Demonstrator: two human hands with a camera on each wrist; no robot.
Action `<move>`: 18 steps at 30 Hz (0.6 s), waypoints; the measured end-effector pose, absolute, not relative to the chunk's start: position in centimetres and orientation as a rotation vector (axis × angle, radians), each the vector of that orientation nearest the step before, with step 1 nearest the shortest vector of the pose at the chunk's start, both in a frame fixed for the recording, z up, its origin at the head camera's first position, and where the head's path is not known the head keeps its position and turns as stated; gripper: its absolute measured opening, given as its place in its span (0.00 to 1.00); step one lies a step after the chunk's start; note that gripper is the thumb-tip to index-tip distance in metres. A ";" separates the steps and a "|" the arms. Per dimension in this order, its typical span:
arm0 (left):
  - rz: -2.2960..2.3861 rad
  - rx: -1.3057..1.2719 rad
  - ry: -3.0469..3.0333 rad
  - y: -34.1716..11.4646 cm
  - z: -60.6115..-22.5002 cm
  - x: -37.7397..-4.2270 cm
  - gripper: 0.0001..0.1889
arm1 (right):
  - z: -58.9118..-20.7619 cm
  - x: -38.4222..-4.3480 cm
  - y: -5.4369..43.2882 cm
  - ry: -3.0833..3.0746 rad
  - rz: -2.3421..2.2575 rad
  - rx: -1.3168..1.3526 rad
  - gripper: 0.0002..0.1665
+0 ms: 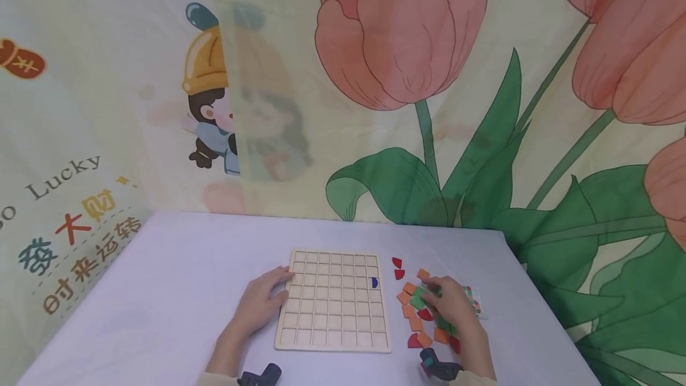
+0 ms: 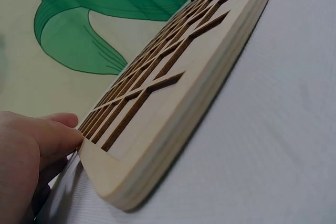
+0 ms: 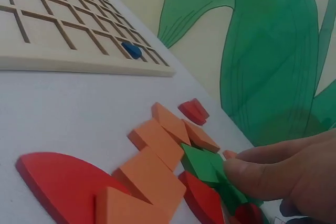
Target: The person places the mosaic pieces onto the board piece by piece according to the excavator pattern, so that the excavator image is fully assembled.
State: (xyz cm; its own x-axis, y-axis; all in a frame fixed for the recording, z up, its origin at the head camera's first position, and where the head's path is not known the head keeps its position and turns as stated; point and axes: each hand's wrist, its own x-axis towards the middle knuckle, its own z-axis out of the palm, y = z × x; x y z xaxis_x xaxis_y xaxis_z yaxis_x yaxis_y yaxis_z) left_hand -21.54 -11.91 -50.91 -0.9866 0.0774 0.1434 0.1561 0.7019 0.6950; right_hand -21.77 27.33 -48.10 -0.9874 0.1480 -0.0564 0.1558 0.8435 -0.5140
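Observation:
A pale wooden grid board [image 1: 334,347] lies flat in the middle of the table. My left hand [image 1: 261,301] rests at its left edge, fingertips on the rim; the left wrist view shows the fingers [image 2: 68,132] at a board corner. One blue half-round piece [image 1: 374,283] sits in a cell near the board's right side. To the right of the board, my right hand [image 1: 452,302] reaches over a loose pile, thumb and index finger apart. The thumb tip is right at a green piece [image 3: 202,163]. Part of the pile is hidden beneath this hand.
Orange square pieces [image 1: 415,323] and red rounded pieces [image 1: 414,340] lie between the board and my right hand. Two red pieces [image 1: 399,274] are farther back. A printed card or packet [image 1: 482,308] lies beyond the right hand. A printed curtain hangs behind the table.

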 end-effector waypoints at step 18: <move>-1.159 -0.222 -2.809 -12.0 -50.8 -21.7 0.20 | -49.4 -22.5 24.8 3.152 -0.787 0.310 0.17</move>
State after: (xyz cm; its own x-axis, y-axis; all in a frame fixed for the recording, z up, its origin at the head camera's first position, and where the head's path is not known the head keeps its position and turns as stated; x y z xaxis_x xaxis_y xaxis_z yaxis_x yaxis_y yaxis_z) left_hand -21.70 -12.02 -50.77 -0.9849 0.0977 0.1428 0.1699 0.7008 0.6928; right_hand -22.51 24.79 -49.36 -0.9746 0.2122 0.0715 0.1537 0.8662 -0.4755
